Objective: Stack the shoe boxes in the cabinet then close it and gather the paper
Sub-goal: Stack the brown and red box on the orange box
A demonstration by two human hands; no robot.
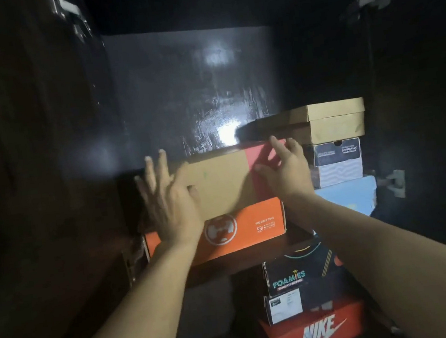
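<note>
Dim room, glare on glossy dark panel [192, 88]

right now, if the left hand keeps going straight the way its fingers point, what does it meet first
Probably the cabinet's back wall. The left hand lies open at the left end of the orange box, fingers pointing up and inward past its far edge. Nothing shows between them and the wall, though depth is hard to judge in this dark view.

Both bare forearms reach forward and upward, roughly parallel. The left hand [171, 203] is spread, fingers [149, 170] straight and splayed, palm facing away. The right hand [284, 167] is likewise flat, fingers extended and slightly fanned.
</note>
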